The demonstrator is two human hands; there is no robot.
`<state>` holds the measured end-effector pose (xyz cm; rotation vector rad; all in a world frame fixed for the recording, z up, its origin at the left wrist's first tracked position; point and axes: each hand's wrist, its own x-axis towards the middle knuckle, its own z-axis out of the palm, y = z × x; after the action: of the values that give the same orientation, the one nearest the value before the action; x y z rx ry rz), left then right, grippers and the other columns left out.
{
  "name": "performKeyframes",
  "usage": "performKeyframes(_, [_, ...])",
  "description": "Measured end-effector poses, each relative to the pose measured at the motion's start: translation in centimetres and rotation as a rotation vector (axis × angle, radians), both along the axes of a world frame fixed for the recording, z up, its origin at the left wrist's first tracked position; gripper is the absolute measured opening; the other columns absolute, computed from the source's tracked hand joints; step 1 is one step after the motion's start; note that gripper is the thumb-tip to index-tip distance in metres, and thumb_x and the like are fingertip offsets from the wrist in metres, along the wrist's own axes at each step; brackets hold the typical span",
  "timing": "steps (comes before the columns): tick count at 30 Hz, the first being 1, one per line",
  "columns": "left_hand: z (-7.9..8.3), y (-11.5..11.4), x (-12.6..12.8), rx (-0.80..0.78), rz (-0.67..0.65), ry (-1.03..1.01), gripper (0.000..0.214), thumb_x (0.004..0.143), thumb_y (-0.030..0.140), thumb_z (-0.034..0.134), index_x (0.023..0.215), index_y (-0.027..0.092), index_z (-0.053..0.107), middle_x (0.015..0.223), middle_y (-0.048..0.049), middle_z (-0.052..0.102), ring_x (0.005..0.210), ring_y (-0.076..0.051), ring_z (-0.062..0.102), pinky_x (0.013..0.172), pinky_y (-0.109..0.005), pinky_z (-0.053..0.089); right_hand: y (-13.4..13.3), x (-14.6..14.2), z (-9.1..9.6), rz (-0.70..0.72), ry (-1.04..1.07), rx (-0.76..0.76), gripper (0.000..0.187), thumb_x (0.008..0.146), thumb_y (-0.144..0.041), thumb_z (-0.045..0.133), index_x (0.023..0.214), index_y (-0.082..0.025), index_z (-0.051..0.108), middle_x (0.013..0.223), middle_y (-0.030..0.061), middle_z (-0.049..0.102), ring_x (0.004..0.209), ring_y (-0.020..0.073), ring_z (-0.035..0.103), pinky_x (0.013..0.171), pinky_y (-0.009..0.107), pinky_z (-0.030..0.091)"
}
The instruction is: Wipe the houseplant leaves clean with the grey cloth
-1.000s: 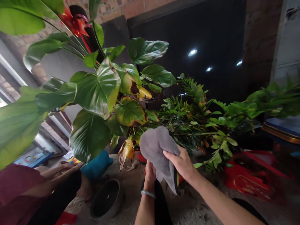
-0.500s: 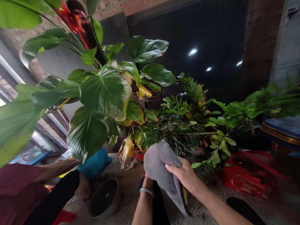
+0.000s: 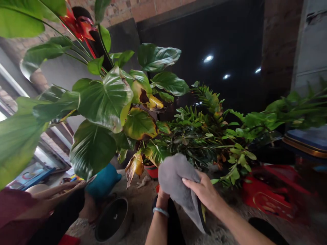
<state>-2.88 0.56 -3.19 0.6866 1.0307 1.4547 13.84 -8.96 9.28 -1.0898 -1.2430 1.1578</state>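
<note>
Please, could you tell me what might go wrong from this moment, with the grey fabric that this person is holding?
The grey fabric hides most of the left hand, so the person might misjudge what it touches there. The fabric's lower tip hangs below the right hand and could brush the floor if lowered. The browned, drooping leaf looks fragile; a swing that way could perhaps tear it.

Left fingers hidden (grey cloth (image 3: 176,180) covers them).
</note>
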Motion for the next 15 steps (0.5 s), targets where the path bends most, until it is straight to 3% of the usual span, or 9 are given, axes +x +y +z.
performKeyframes(3, [0.5,-0.5,0.6,0.028,-0.082,0.001,0.036,0.054,0.045,0.083,0.075,0.016,0.075,0.084,-0.0113,0.076,0.100,-0.033,0.066,0.081,-0.039,0.052,2.0,0.3,2.0,-0.138,0.026,0.104,0.036,0.065,-0.042,0.069,0.090,-0.018,0.078,0.092,0.0089,0.081,0.093,0.0325,0.072,0.086,0.041,0.054])
performKeyframes(5, [0.7,-0.6,1.0,0.016,-0.111,0.011,0.041,0.056,0.049,0.081,0.079,0.016,0.076,0.083,-0.0101,0.075,0.087,-0.029,0.067,0.070,-0.034,0.052,2.9,0.5,1.6,-0.234,0.042,0.029,0.036,0.059,-0.044,0.070,0.083,-0.018,0.076,0.089,0.0112,0.081,0.091,0.0352,0.072,0.086,0.044,0.054])
performKeyframes(7, [0.7,-0.4,1.0,0.001,-0.109,0.006,0.042,0.056,0.050,0.081,0.081,0.017,0.076,0.083,-0.0083,0.075,0.081,-0.025,0.066,0.065,-0.031,0.050,2.6,0.7,-0.1,-0.273,0.050,-0.103,0.037,0.055,-0.046,0.070,0.078,-0.017,0.075,0.086,0.0137,0.080,0.092,0.0385,0.072,0.085,0.046,0.054])
performKeyframes(11, [0.4,0.1,0.7,-0.022,-0.061,-0.080,0.039,0.051,0.044,0.085,0.078,0.018,0.076,0.082,-0.0061,0.075,0.080,-0.023,0.066,0.072,-0.033,0.051,-0.3,0.8,-2.8,-0.183,0.038,-0.248,0.042,0.054,-0.052,0.069,0.075,-0.016,0.076,0.080,0.0145,0.080,0.092,0.0406,0.073,0.084,0.048,0.055])
performKeyframes(15, [0.0,0.3,0.6,-0.011,-0.073,-0.045,0.033,0.050,0.038,0.086,0.071,0.016,0.072,0.079,-0.0082,0.074,0.087,-0.027,0.065,0.079,-0.037,0.051,-1.1,1.1,-0.4,-0.164,0.064,-0.160,0.044,0.059,-0.053,0.070,0.081,-0.016,0.078,0.084,0.0131,0.081,0.089,0.0371,0.074,0.083,0.046,0.057])
